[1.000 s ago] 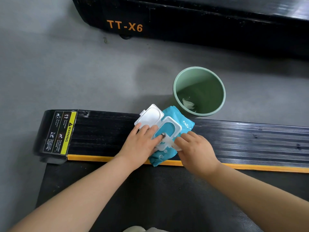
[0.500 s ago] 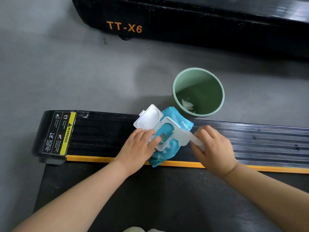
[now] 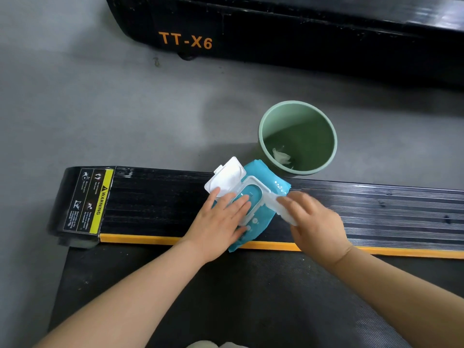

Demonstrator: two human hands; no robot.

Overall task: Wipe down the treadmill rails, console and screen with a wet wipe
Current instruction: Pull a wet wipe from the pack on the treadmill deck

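A teal wet-wipe pack lies on the treadmill's black ribbed side rail, its white flip lid standing open. My left hand presses flat on the pack with straight fingers over the opening. My right hand pinches a white wet wipe just right of the pack; the wipe stretches from the pack's right side into my fingers. The hand is a little blurred.
A green bin with a crumpled white wipe inside stands on the grey floor behind the rail. A yellow strip edges the rail beside the black belt. A warning sticker marks the rail's left end. Another black treadmill base marked TT-X6 lies beyond.
My right hand has drawn a wipe out of the pack's opening toward the right. My left hand stayed pressing on the pack, fingers shifting slightly over the opening.
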